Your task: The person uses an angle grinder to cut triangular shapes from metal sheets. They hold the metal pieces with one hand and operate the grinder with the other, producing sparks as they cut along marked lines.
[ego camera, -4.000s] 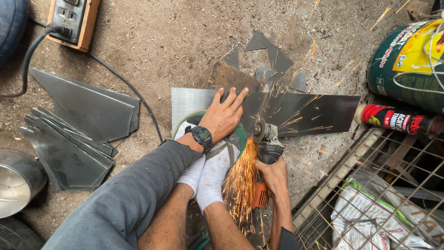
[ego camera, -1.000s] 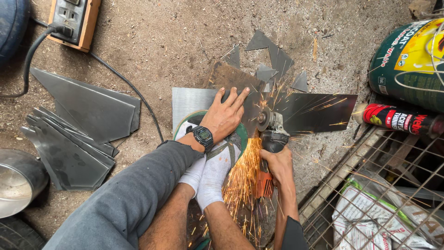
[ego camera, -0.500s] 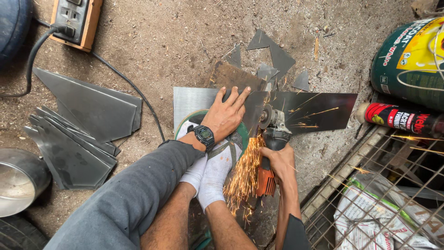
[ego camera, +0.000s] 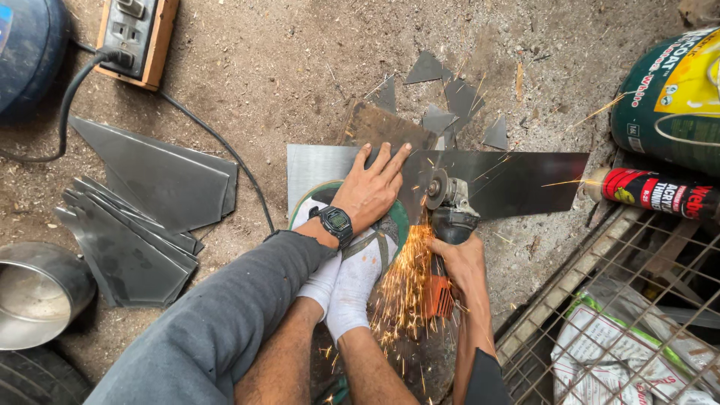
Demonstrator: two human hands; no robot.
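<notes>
Right hand point(ego camera: 465, 266) wraps the angle grinder point(ego camera: 448, 214), sparks flying back; left hand point(ego camera: 373, 189) lies flat, holding nothing, pinning the steel sheet point(ego camera: 510, 180) on the floor w/ socked feet point(ego camera: 352, 274). Best keep disc square, fingers clear.

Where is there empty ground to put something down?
Bare dirt lies between the power strip and the small metal offcuts, above the cut sheets. It is crowded at the sheet metal, where the left hand, angle grinder and sparks meet.

Left hand point(ego camera: 373, 189) pressed flat with fingers spread, grey-sleeved arm extended, while right hand point(ego camera: 465, 267) is clenched, forearm bare.
</notes>
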